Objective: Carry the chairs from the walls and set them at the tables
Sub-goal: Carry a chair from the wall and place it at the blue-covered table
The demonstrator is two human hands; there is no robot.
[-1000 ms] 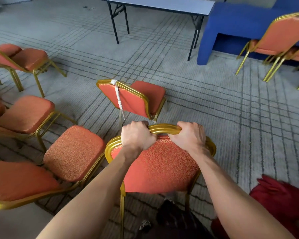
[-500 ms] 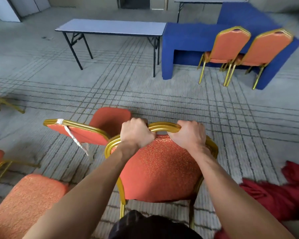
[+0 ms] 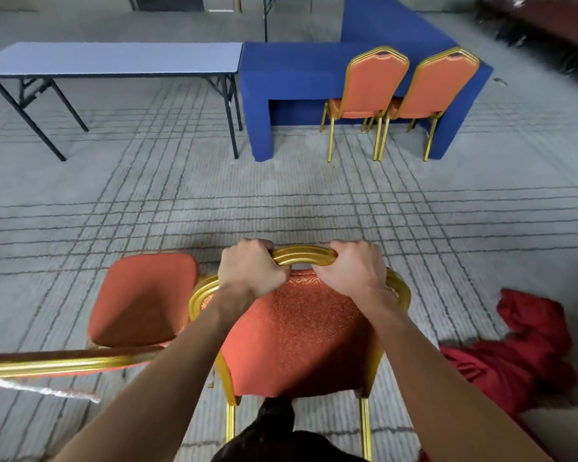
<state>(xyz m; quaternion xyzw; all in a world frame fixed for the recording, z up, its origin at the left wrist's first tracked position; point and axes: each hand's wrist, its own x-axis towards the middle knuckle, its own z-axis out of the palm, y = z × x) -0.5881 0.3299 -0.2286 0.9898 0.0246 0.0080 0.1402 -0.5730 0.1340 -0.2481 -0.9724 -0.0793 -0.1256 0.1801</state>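
I hold an orange banquet chair [image 3: 301,335] with a gold frame by the top rail of its backrest, straight in front of me. My left hand [image 3: 249,270] and my right hand [image 3: 356,268] both grip that rail, side by side. Ahead stands a blue-draped table [image 3: 291,71] with two matching orange chairs [image 3: 369,85] [image 3: 442,85] pushed up to its right part. A bare grey folding table [image 3: 114,58] with black legs stands to the left of it.
Another orange chair [image 3: 144,298] stands close at my lower left, its gold backrest rail and a white cord along the left edge. A red cloth [image 3: 521,355] lies crumpled on the grey carpet at my right. Open carpet lies between me and the tables.
I have walked forward with the chair in both hands; the tables and the two seated chairs are nearer and more centred. The chair at my left has slid back towards the lower left.
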